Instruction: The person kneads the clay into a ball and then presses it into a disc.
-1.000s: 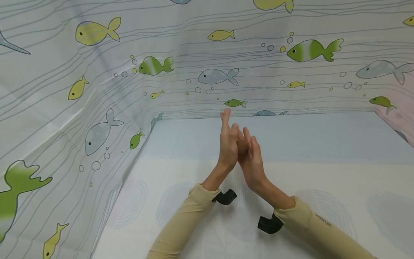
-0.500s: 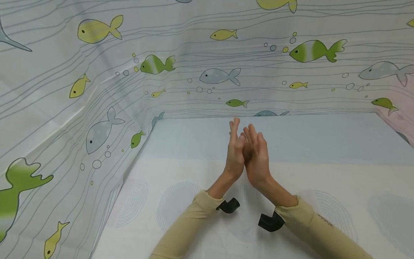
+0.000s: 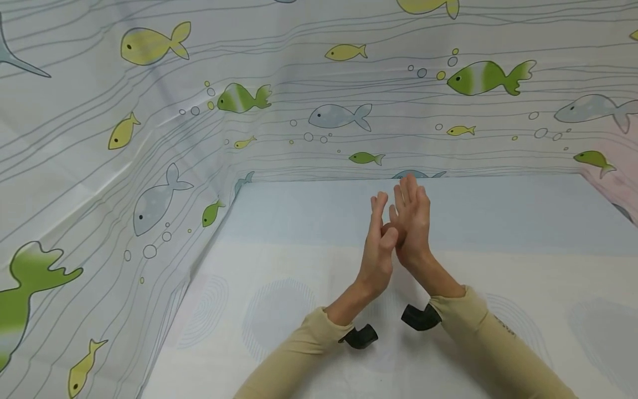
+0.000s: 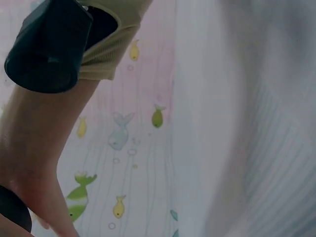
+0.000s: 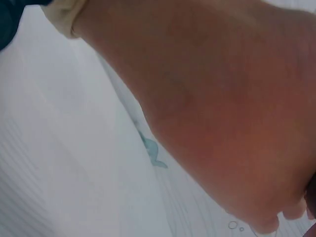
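Both bare hands are raised above the table in the head view, fingers pointing up and away. My left hand (image 3: 377, 252) has its fingers extended, and its thumb side faces the camera. Against it leans my right hand (image 3: 415, 224), fingers straight and set somewhat higher. The two palms face each other and appear to touch near the thumbs; the contact itself is largely hidden. No object shows in either hand. A bare forearm (image 4: 34, 133) crosses the left wrist view. In the right wrist view, a wrist and heel of a hand (image 5: 212, 118) fill much of the picture.
A white table cover (image 3: 224, 310) with pale circle patterns and a blue-grey far band (image 3: 299, 210) lies below the hands. A fish-print curtain (image 3: 279, 72) stands behind and to the left. Black wrist mounts (image 3: 421, 317) project from both beige sleeves (image 3: 299, 352).
Both hands have shifted to the right. The right hand has slid upward and away along the left, whose fingertips now sit lower. The palms have stayed close together.
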`<state>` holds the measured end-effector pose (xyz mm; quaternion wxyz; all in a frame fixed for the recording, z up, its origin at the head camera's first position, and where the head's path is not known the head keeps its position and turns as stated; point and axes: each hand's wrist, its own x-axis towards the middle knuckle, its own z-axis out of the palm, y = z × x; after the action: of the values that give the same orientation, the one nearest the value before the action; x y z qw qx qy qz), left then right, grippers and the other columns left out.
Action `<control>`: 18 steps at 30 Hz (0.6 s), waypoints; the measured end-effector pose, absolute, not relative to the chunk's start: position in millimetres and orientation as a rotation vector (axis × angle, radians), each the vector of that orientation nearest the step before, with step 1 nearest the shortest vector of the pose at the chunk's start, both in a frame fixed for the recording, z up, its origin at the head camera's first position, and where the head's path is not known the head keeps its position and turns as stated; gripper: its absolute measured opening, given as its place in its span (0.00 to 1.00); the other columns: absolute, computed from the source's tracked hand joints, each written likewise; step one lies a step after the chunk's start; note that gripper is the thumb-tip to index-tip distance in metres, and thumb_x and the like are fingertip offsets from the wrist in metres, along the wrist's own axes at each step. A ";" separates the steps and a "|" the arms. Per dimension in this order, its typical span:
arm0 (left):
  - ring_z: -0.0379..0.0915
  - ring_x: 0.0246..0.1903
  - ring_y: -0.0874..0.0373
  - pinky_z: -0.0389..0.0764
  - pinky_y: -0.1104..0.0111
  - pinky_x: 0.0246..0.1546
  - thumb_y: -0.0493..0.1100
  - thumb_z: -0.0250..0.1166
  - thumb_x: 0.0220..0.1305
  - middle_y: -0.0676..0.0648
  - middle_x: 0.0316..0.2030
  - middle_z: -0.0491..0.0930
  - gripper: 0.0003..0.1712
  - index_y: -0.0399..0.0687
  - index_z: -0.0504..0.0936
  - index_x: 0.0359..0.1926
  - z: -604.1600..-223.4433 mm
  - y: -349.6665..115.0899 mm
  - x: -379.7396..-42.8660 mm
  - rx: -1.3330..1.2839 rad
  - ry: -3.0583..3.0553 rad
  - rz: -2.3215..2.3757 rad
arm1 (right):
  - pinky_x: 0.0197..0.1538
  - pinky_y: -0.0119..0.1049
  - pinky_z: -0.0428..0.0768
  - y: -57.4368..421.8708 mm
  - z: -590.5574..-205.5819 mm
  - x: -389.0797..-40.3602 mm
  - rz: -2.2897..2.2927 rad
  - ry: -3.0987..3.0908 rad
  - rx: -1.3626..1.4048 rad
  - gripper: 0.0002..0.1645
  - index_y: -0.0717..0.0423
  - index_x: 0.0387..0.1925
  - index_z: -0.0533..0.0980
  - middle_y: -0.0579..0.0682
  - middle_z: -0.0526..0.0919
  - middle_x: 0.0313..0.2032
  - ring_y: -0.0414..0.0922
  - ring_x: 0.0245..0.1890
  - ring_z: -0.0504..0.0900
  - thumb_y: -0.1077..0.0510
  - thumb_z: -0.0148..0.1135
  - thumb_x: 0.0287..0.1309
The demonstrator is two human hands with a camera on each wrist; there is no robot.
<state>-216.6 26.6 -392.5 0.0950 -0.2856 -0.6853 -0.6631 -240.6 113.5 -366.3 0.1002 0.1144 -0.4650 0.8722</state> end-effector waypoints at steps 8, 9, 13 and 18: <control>0.25 0.77 0.58 0.46 0.48 0.74 0.77 0.34 0.67 0.55 0.78 0.42 0.51 0.50 0.43 0.79 -379.9 24.8 -212.4 -0.881 -1.986 -1.904 | 0.76 0.49 0.30 119.5 -372.2 -247.6 2.540 -1.414 0.286 0.44 0.42 0.79 0.37 0.42 0.37 0.79 0.42 0.78 0.38 0.33 0.35 0.71; 0.25 0.77 0.57 0.48 0.49 0.74 0.76 0.34 0.67 0.54 0.78 0.42 0.51 0.50 0.43 0.79 -377.8 24.4 -212.5 -0.881 -1.981 -1.893 | 0.76 0.49 0.31 119.0 -373.7 -247.3 2.542 -1.418 0.279 0.44 0.43 0.79 0.37 0.43 0.37 0.79 0.42 0.78 0.38 0.34 0.35 0.71; 0.26 0.77 0.57 0.51 0.51 0.73 0.75 0.34 0.69 0.54 0.78 0.42 0.51 0.46 0.45 0.79 -371.2 22.7 -215.9 -0.858 -1.965 -1.855 | 0.77 0.48 0.35 113.3 -380.3 -242.4 2.560 -1.443 0.274 0.45 0.46 0.79 0.38 0.44 0.38 0.79 0.44 0.78 0.39 0.34 0.35 0.71; 0.28 0.77 0.62 0.40 0.53 0.75 0.72 0.36 0.69 0.57 0.78 0.41 0.49 0.48 0.45 0.79 -370.6 22.6 -226.2 -0.787 -1.977 -1.867 | 0.77 0.44 0.42 99.2 -384.2 -228.7 2.517 -1.550 0.372 0.43 0.50 0.79 0.38 0.45 0.40 0.79 0.44 0.78 0.40 0.35 0.30 0.73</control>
<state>-226.2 22.6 -370.6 0.1548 -0.2746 -0.6901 -0.6515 -228.7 99.2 -384.2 0.0810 0.1246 -0.5186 0.8420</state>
